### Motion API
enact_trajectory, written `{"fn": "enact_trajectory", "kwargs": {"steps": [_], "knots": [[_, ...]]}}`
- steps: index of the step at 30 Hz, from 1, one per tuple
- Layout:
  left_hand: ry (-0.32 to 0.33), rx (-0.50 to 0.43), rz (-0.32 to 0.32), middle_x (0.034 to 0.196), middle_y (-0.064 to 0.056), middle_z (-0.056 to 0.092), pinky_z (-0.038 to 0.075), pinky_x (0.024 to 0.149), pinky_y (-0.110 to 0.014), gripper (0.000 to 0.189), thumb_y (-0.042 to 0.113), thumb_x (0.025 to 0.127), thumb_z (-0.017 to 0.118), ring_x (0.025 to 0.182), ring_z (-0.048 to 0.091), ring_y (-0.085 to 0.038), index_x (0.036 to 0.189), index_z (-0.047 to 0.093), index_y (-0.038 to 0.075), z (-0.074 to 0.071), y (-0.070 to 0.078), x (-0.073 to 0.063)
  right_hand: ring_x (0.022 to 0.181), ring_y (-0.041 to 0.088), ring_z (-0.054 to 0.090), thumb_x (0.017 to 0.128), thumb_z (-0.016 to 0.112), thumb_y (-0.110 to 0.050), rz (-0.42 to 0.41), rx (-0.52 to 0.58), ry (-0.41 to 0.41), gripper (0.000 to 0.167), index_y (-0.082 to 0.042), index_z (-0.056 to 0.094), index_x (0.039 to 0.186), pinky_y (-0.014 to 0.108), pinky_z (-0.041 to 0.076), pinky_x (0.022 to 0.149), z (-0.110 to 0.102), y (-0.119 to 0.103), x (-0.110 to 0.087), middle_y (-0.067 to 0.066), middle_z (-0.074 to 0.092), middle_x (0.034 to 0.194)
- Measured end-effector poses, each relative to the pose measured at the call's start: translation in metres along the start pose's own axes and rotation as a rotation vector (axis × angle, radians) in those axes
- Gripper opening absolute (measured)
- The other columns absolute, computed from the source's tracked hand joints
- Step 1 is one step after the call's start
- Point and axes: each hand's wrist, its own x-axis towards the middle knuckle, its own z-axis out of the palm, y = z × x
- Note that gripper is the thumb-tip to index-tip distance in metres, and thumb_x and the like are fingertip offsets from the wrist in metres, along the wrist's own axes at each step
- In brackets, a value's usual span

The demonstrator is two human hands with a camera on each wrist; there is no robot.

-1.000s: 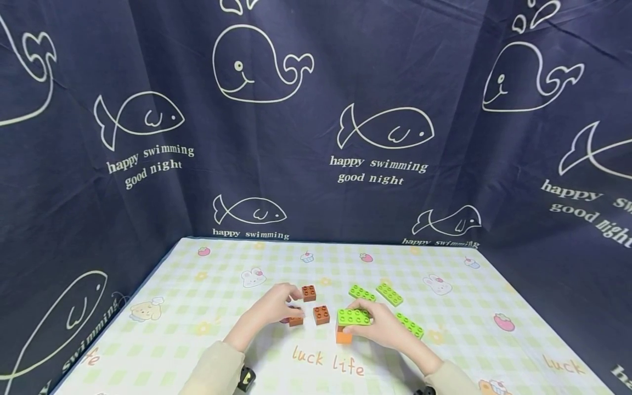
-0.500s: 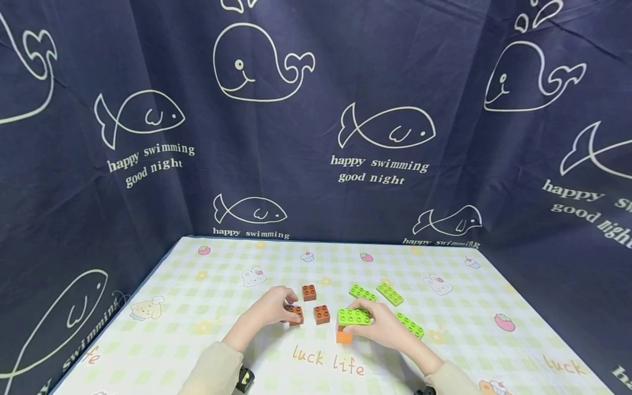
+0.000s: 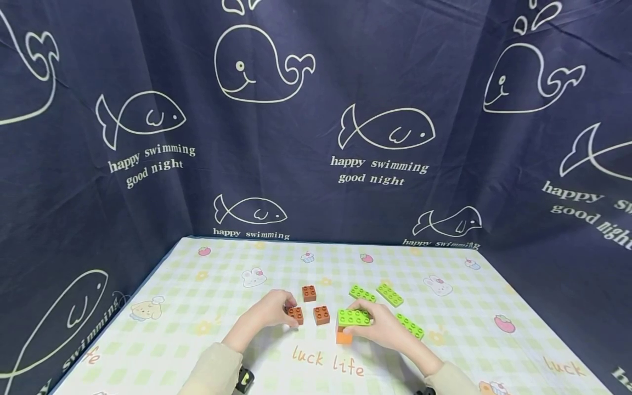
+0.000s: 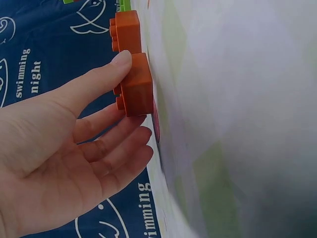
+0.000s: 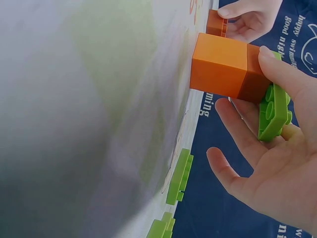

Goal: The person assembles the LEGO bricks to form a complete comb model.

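My left hand (image 3: 272, 309) pinches a reddish-brown toy brick (image 3: 296, 314) with four studs or fewer visible, low over the table. In the left wrist view the thumb lies on that brick's near face, with the fingers reaching behind it. My right hand (image 3: 379, 327) grips a small upright stack between thumb and fingers. At the stack's bottom is an orange block (image 5: 218, 64), then a brown brick (image 5: 253, 74), topped by a long bright green brick (image 3: 353, 316). The green brick sticks out to the right under the hand.
Two more brown bricks lie near the left hand, a far brown brick (image 3: 309, 293) and a near brown brick (image 3: 321, 315). Beyond the right hand are a green brick (image 3: 362, 292), a slanted green brick (image 3: 389, 294) and a green brick (image 3: 411, 326). A checked cloth (image 3: 222, 351) covers the table.
The left hand's thumb and fingers have come down around the brown brick, and the hand has shifted slightly toward the near side. The right hand and its stack stay in place.
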Motion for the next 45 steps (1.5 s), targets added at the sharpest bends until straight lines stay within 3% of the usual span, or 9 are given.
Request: {"fn": "enact_trajectory", "kwargs": {"steps": [7,15,28,37,45], "knots": [[-0.02,-0.005,-0.019,0.089,-0.008,0.066,0.05,0.083,-0.039,0.04,0.015,0.063,0.084,0.083,0.06,-0.021,0.095,0.065,0.0,0.0,0.0,0.0,0.1,0.018,0.058,0.075,0.073,-0.045,0.002,-0.009,-0.006,0.035,-0.025,0.061,0.101,0.037,0.046,0.086,0.0,0.001,0.001,-0.007,0.065,0.105],[-0.029,0.004,-0.032,0.083,-0.003,0.063,0.05,0.077,-0.034,0.036,0.012,0.063,0.084,0.077,0.056,-0.015,0.092,0.064,0.003,0.0,0.0,-0.001,0.105,0.023,0.057,0.075,0.073,-0.045,0.003,0.012,-0.01,0.036,-0.024,0.061,0.102,0.046,0.045,0.09,0.0,0.003,0.001,-0.004,0.065,0.108],[-0.003,-0.029,0.013,0.084,-0.004,0.061,0.049,0.075,-0.033,0.033,0.007,0.065,0.081,0.079,0.056,-0.017,0.093,0.063,0.002,-0.001,0.001,-0.001,0.103,0.022,0.057,0.075,0.073,-0.044,0.005,0.018,-0.011,0.037,-0.022,0.061,0.102,0.044,0.045,0.09,0.0,0.001,0.001,-0.004,0.065,0.107],[0.03,-0.034,0.036,0.086,-0.003,0.059,0.047,0.068,-0.026,0.032,0.009,0.07,0.079,0.077,0.054,-0.014,0.097,0.064,0.001,-0.001,0.006,0.0,0.11,0.028,0.056,0.076,0.073,-0.043,0.012,0.027,-0.017,0.037,-0.022,0.061,0.103,0.051,0.044,0.094,0.0,0.0,0.001,0.003,0.064,0.114],[0.047,-0.033,0.052,0.088,-0.003,0.061,0.049,0.071,-0.027,0.036,0.014,0.071,0.079,0.079,0.055,-0.014,0.102,0.066,0.001,-0.001,0.014,-0.001,0.101,0.019,0.057,0.076,0.073,-0.044,0.011,0.006,-0.016,0.036,-0.023,0.061,0.102,0.035,0.046,0.085,-0.001,0.0,0.0,-0.004,0.064,0.11]]}}
